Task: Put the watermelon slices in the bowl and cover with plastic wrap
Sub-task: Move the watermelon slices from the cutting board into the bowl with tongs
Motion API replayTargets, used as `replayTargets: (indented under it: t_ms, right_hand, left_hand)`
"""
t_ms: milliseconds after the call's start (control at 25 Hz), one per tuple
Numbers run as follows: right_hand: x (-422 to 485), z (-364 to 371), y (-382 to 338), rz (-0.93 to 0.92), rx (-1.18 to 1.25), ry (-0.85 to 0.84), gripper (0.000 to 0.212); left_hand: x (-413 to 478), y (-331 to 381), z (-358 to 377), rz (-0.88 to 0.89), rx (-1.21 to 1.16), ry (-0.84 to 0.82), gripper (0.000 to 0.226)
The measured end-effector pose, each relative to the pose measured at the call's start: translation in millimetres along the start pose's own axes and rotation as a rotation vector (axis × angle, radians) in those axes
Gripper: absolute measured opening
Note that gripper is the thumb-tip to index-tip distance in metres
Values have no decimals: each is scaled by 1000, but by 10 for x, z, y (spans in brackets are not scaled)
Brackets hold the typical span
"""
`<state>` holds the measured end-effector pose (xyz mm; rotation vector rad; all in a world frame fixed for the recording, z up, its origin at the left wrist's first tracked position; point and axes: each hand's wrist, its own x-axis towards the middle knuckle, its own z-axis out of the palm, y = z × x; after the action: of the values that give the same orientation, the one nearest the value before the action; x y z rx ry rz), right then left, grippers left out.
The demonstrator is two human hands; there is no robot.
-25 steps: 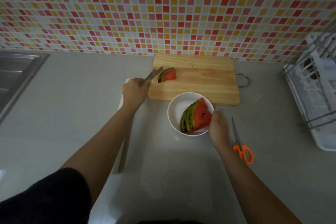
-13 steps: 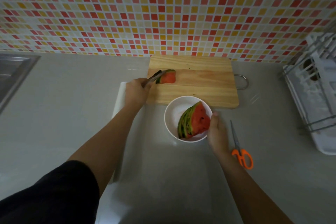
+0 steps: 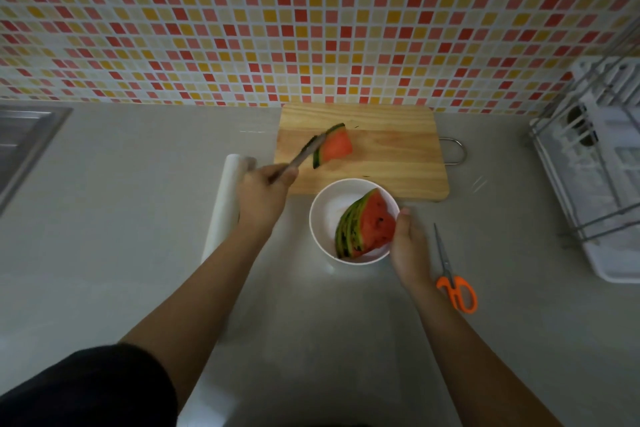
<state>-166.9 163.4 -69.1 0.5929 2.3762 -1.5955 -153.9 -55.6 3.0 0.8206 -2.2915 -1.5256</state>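
The last loose watermelon slice [image 3: 335,146] sits on the wooden cutting board [image 3: 388,163], up and slightly left of the white bowl [image 3: 325,215], which stands on the counter just in front of the board's near edge. The slice's long axis runs diagonally, rind edge toward the left, red point toward the right.

The left hand [image 3: 265,196] is the nearer hand to it: closed around the handle of a metal tool [image 3: 306,152] (tongs, to judge by the shape, though motion blur leaves this uncertain) whose far end meets the slice at its rind side. Whether the tool has actually pinched the slice cannot be told.

The right hand [image 3: 408,246] rests against the bowl's right rim, fingers curled on the outside, steadying it. Stacked slices [image 3: 363,225] already lean inside the bowl.

Judgement: the carry runs from the board down and to the right into the bowl's free left half. The plastic wrap roll [image 3: 227,201] lies left of the left forearm, untouched; scissors [image 3: 453,274] lie right of the right hand.
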Motion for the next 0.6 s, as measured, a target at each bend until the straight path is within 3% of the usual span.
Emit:
replayTargets:
  t_ms: [120,240,440,600]
  right_hand:
    - [4,-1,-16,14,-5,10,64]
    - [-13,-20,-23,-7,-21,-7,64]
    - [-33,-29,-62,2,-28,-18,65]
    - [-35,-31,-55,3,-34,-31,67]
  left_hand:
    - [-546,-52,-139,-244,-236,-149,16]
    - [-909,-97,-279,-261,-71,-136,14]
    - [-972,89,-224,133,576,-131,31]
    - [-958,147,-109,262,791,-161,36]
